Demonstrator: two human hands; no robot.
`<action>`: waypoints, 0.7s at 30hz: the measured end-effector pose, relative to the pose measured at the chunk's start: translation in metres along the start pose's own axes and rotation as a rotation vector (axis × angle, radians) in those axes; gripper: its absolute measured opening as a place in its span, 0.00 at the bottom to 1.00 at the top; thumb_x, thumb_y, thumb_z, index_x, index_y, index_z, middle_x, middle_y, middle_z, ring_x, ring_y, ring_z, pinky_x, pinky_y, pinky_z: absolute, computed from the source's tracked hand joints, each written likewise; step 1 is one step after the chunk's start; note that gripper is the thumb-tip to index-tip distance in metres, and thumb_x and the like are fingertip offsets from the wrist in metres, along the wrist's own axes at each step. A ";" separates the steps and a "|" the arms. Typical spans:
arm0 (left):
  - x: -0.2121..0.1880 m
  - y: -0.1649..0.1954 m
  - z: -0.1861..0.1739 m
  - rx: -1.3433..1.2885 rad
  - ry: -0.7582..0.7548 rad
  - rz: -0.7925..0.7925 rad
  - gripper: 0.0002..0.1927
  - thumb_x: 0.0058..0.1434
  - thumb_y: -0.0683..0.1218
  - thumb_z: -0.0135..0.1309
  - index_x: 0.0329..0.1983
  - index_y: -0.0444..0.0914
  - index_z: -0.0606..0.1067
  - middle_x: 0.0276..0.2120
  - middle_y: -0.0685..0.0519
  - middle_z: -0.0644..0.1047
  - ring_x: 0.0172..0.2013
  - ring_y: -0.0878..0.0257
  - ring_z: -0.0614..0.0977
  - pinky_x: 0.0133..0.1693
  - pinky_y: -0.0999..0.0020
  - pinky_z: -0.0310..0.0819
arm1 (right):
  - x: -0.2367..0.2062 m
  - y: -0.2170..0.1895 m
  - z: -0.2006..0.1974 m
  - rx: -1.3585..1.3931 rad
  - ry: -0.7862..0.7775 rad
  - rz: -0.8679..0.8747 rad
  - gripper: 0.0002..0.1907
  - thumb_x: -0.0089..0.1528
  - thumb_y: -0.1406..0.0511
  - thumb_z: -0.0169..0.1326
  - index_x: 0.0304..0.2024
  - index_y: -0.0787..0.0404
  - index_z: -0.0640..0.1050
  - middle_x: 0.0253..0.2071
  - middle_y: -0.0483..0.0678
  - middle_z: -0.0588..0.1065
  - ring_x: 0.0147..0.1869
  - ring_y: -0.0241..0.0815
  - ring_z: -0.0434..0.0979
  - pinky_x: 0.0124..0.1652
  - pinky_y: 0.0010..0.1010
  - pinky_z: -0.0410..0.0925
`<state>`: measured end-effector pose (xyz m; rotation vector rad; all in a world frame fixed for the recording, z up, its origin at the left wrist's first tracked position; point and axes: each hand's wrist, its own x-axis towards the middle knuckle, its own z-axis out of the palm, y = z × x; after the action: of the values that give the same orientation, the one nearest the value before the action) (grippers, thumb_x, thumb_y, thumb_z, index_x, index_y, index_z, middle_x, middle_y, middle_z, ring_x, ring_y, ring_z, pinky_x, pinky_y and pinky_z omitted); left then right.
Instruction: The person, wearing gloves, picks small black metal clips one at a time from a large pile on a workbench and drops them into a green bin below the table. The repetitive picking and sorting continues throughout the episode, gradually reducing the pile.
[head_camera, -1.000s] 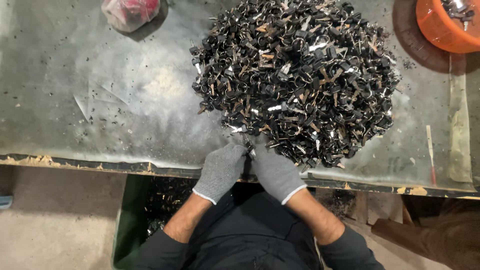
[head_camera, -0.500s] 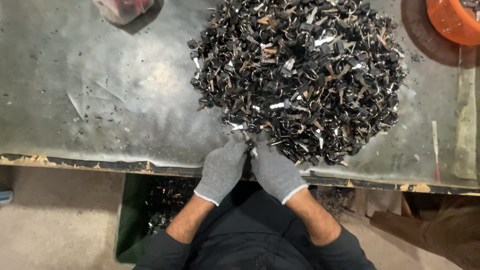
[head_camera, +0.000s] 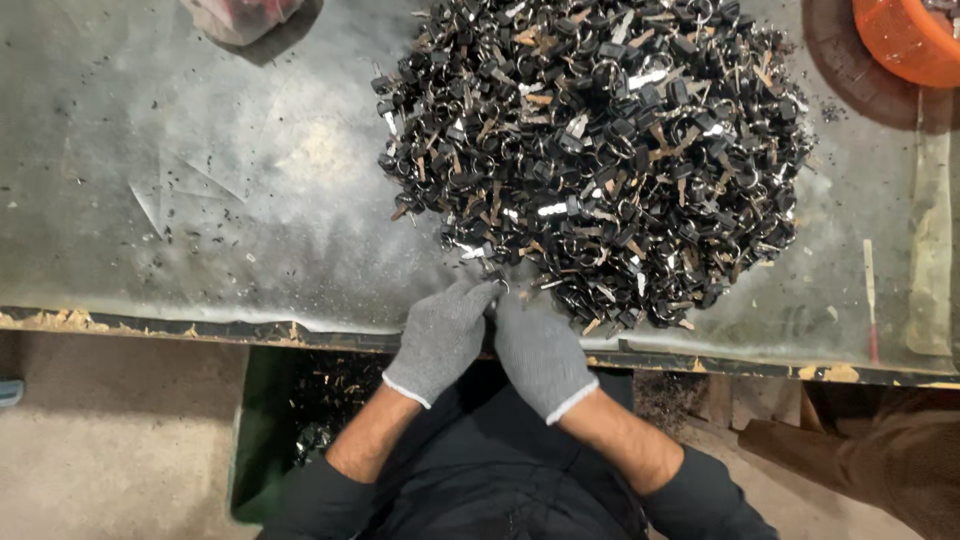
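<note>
- A pink bag (head_camera: 240, 15) is seen at the upper left of the frame, on the table (head_camera: 200, 200), well apart from the hands.
- A green bin (head_camera: 262, 440) is seen at the lower left, below the table edge, with dark scraps inside it.
- The left hand (head_camera: 440, 340), in a grey glove, is held at lower centre over the table edge, fingers curled towards the other hand.
- A small metal piece (head_camera: 497, 284) is pinched between the fingertips of both hands, just above the gloves; its long axis cannot be told, as it is mostly hidden.
- The right hand (head_camera: 540, 352), also gloved, is pressed against the left, fingers closed on the same piece.
- Both hands are about equally near the piece; neither is shown open.
- The pile (head_camera: 600, 150) of dark metal parts lies above and to the right of the grip, its near edge touching the fingertips.
- An orange tub (head_camera: 905, 40) is seen at the upper right corner, well apart from the hands.
</note>
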<state>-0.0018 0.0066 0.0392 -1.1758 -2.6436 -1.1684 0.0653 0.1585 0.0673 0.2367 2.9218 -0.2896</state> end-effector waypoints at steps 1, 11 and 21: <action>0.000 0.000 0.000 -0.005 -0.015 -0.021 0.19 0.55 0.36 0.53 0.51 0.40 0.77 0.36 0.47 0.80 0.36 0.48 0.84 0.36 0.54 0.79 | 0.004 0.003 -0.003 0.116 -0.118 -0.020 0.16 0.64 0.64 0.53 0.51 0.66 0.72 0.38 0.63 0.76 0.35 0.60 0.82 0.34 0.44 0.75; -0.013 0.011 0.010 0.296 0.086 -0.099 0.10 0.57 0.43 0.59 0.42 0.42 0.79 0.30 0.48 0.77 0.27 0.50 0.81 0.28 0.56 0.75 | -0.003 0.013 -0.003 0.282 -0.042 -0.075 0.19 0.64 0.62 0.52 0.54 0.66 0.71 0.38 0.63 0.76 0.37 0.63 0.81 0.34 0.50 0.74; -0.015 0.006 0.009 0.065 0.077 -0.129 0.05 0.54 0.42 0.59 0.33 0.40 0.75 0.28 0.49 0.76 0.27 0.48 0.80 0.28 0.53 0.73 | -0.003 0.004 0.005 0.052 -0.110 0.044 0.10 0.68 0.62 0.49 0.45 0.63 0.73 0.37 0.59 0.78 0.36 0.57 0.84 0.32 0.45 0.76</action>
<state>0.0149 0.0059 0.0320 -0.9427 -2.7124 -1.1116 0.0700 0.1614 0.0626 0.2833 2.7994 -0.3598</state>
